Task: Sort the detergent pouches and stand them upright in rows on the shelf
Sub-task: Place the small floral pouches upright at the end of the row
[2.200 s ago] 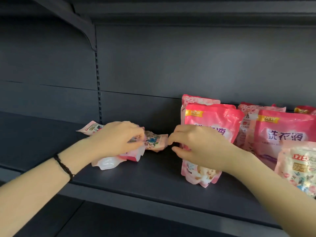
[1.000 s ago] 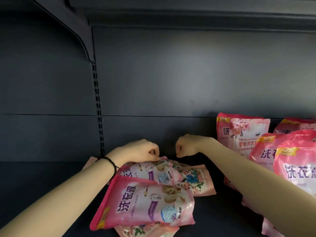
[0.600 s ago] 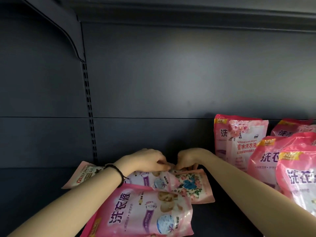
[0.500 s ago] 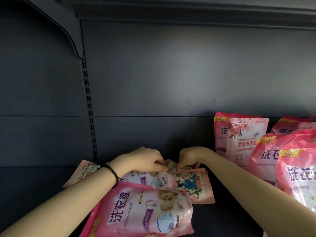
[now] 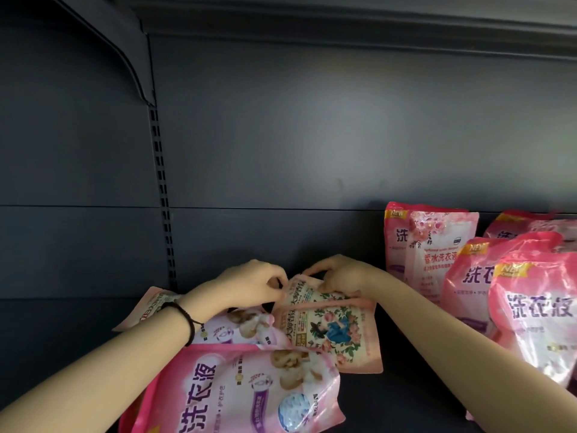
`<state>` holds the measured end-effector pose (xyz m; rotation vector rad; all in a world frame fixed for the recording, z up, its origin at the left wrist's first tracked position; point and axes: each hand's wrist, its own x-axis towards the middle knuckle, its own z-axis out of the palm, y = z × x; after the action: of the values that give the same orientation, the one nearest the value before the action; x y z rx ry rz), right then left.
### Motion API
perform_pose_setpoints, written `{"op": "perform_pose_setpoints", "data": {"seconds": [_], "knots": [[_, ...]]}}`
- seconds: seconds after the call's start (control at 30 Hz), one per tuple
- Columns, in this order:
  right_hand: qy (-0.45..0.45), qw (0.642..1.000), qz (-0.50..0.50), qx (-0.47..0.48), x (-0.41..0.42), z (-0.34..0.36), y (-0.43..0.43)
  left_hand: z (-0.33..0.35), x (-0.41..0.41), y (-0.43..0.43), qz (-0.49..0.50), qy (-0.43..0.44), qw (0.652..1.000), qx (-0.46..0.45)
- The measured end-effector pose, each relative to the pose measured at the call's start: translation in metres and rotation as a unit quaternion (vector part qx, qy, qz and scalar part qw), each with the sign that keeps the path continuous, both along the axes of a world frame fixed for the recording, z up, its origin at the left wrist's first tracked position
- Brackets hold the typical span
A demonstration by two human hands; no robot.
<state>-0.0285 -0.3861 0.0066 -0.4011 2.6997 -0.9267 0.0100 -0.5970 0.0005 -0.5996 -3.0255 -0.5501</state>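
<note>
A pale pink floral pouch (image 5: 299,295) is tipped up at the back of the dark shelf (image 5: 406,398). My left hand (image 5: 249,284) pinches its upper left corner and my right hand (image 5: 338,275) grips its top right edge. A second floral pouch (image 5: 337,335) lies flat just in front of it. A bright pink pouch (image 5: 246,392) with purple lettering lies slanted nearest me, over another pouch (image 5: 231,329). A further pale pouch (image 5: 146,307) pokes out behind my left wrist.
Several pink pouches stand upright at the right: a rose-print one (image 5: 437,248) against the back panel and bright pink ones (image 5: 537,317) nearer me. A slotted upright (image 5: 162,195) and a bracket (image 5: 125,48) of the shelf above are at the left.
Both hands came down from above the pile onto the rear floral pouch and took hold of its top edge, and its top has lifted slightly. The view shifted a little.
</note>
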Motion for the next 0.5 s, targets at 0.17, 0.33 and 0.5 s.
{"op": "perform_pose_setpoints", "data": {"seconds": [0.17, 0.33, 0.5], "knots": [[0.091, 0.989, -0.095, -0.062, 0.005, 0.006, 0.006, 0.001, -0.014, 0.004, 0.055, 0.028, 0.978, 0.198], [0.179, 0.940, -0.187, -0.222, 0.011, 0.016, 0.021, 0.004, -0.021, 0.020, 0.126, 0.006, 0.915, 0.382], [0.144, 0.886, -0.223, -0.381, 0.016, 0.013, 0.018, 0.000, -0.021, 0.038, 0.147, -0.097, 0.843, 0.509]]}}
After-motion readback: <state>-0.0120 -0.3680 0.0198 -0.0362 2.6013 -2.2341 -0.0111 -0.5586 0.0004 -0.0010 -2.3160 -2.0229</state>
